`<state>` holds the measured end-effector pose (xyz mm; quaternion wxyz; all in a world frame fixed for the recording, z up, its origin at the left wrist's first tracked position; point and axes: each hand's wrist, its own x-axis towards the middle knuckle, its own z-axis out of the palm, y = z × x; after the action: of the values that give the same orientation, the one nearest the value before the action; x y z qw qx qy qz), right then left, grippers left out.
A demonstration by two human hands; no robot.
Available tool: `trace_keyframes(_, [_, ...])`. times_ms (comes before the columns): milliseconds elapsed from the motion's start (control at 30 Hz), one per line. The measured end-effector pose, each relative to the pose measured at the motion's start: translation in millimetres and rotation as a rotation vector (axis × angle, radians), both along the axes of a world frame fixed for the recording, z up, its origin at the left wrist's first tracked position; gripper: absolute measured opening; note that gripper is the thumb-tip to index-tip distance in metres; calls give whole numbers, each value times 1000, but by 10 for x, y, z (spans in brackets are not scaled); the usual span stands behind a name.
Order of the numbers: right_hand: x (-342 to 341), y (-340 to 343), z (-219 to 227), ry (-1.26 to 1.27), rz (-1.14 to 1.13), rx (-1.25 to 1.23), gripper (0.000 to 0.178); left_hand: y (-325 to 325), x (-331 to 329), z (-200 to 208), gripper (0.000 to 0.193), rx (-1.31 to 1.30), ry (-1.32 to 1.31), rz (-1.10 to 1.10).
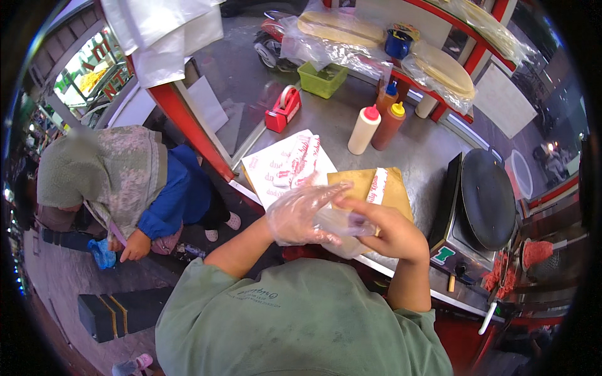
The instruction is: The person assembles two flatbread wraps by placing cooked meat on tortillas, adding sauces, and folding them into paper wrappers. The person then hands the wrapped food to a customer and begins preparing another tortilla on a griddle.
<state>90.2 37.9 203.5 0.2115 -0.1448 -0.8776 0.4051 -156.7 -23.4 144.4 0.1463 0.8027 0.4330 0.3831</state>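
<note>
A clear plastic glove covers my left hand [298,216], whose fingers are stretched out and apart toward the right. My bare right hand [398,230] faces it, its fingers closed on a crumpled piece of clear plastic [343,222] between the two hands. Whether that plastic is a second glove or a bag, I cannot tell. Beneath the hands lies a brown board [398,200] with a narrow white paper wrapper [377,186] printed in red on it. White printed wrapping papers [266,166] are stacked to the left of the board.
A white sauce bottle [364,131] and a red-brown one [389,128] stand behind the board. Farther back are a red tape dispenser [284,111], a green basket [323,79] and bagged flatbreads [442,69]. A black round pan [488,199] tops the stove at right. Another person [125,175] leans at left.
</note>
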Motion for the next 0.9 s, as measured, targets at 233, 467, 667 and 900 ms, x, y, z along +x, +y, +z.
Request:
trace_keyframes(233, [253,174,-562,518,-705,-632,34,113,-155,-378,48,-692,-72,-221])
trace_keyframes(467, [213,281,-990,521,-709,-659,23,-91,-151,-1315,58,-536,-2112,-277])
trace_keyframes(667, [88,571,-908,330,-540,-547,41,-408,331,-814,85,-733,-1940,-267])
trace_keyframes(900, [-16,666,-1088,48,-824,105,55,-376,254,-1124,40,-708,-1640,81])
